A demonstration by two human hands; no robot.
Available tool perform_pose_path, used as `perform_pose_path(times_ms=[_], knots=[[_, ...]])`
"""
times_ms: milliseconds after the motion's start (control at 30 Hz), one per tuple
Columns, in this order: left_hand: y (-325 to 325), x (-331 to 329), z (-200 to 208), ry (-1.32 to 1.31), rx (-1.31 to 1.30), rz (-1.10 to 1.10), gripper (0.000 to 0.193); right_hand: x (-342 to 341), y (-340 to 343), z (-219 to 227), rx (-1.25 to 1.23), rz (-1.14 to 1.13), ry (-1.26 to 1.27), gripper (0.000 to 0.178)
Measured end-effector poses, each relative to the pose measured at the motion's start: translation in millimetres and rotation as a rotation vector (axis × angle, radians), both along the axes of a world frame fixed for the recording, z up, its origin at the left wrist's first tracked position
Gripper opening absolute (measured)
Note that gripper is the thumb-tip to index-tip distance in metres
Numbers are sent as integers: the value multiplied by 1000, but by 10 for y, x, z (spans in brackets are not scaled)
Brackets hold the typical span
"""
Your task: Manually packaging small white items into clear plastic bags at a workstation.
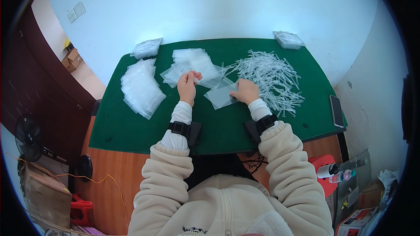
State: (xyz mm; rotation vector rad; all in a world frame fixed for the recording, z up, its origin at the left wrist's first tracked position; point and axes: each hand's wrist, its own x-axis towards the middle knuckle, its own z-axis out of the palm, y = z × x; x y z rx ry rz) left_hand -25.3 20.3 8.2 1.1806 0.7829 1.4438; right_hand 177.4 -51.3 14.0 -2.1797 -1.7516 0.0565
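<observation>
Over the middle of the green table, my left hand (187, 88) is closed, its fingertips pinching the edge of a clear plastic bag (211, 81). To its right, my right hand (246, 91) has its thumb and fingers closed on the edge of other clear flat bags (222, 97) lying on the cloth. Just beyond my left hand lies a loose heap of clear bags (192, 57). A big pile of thin clear plastic sticks (271, 76), some with small looped ends, spreads beside my right hand. A few sticks lie between the heap and the pile.
Fanned clear bags (142, 88) cover the left side of the green table (131, 135). Bundles of clear packages sit at the back left (147, 48) and back right (288, 40). A phone (336, 111) lies at the right edge. A black fan (29, 135) stands at left.
</observation>
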Motion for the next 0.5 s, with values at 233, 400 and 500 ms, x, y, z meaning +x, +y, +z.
perform_pose_path(times_ms=[233, 400, 500], knots=[[23, 5, 2, -32, -5, -33, 23, 31, 130, -51, 326, 332, 778, 17], [-5, -37, 14, -45, -41, -35, 23, -11, -22, 275, 194, 466, 1740, 14], [-27, -17, 24, -16, -61, -52, 23, 41, -68, 327, -33, 540, 1280, 22]])
